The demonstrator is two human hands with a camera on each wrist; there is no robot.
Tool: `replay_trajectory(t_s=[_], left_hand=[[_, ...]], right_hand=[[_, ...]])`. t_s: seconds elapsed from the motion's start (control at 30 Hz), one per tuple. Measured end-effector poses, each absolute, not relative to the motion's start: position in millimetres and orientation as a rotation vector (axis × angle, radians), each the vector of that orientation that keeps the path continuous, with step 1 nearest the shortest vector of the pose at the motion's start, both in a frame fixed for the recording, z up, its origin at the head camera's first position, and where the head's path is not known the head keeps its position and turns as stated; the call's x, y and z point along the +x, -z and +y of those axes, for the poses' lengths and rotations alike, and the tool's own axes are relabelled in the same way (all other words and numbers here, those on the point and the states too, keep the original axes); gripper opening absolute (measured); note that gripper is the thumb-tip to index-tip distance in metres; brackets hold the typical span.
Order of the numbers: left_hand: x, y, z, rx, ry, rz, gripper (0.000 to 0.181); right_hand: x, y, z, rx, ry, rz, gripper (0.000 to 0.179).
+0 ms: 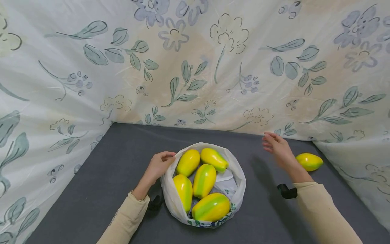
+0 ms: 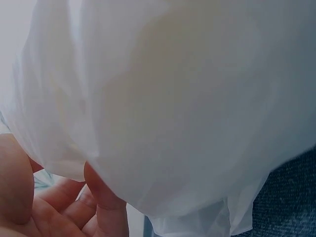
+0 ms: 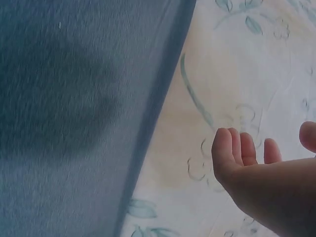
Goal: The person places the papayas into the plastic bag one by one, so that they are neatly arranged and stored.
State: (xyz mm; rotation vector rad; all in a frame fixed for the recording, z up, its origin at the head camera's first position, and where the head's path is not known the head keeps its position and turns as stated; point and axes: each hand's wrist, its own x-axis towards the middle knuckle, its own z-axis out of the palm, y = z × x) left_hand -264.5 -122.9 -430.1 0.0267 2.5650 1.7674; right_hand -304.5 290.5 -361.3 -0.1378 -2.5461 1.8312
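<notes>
A white plastic bag (image 1: 167, 195) with its rim spread wide stands at the middle of the dark cloth. Inside lie several glossy yellow-and-green papayas (image 1: 204, 181). At the bag's left rim, my left hand (image 1: 159, 166) pinches the plastic between thumb and fingers; the left wrist view shows the hand (image 2: 106, 207) at the bag's edge (image 2: 163, 123). My right hand (image 1: 279, 150) is raised over the cloth right of the bag, holding nothing, its fingers relaxed in the right wrist view. One more papaya (image 1: 309, 162) rests at the far right, partly behind the right forearm.
A dark grey cloth (image 1: 122, 162) covers the table. Pale floral sheeting (image 1: 195, 67) walls off the back and both sides. Crumpled pale plastic (image 1: 225, 184) shows inside the bag's right part. A black strap piece (image 1: 287, 191) sticks out at the right wrist.
</notes>
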Motion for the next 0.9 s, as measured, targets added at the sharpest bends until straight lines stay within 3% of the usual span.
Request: replay_trajectory(t_s=[0.5,0.73,0.9], left_hand=[[-263,431,-122,0.021,-1.765,2.572,0.028],[-262,430,-121,0.023,-1.752,2.573,0.029],[-262,429,-121,0.013,-1.752,2.564,0.029]], right_hand=[[-310,360,335,-0.395,-2.102,-2.246,0.082],[-342,401,405,-0.45,-2.076,-2.156,0.073],[-357,417,445,-0.467,-2.061,-2.114,0.082]])
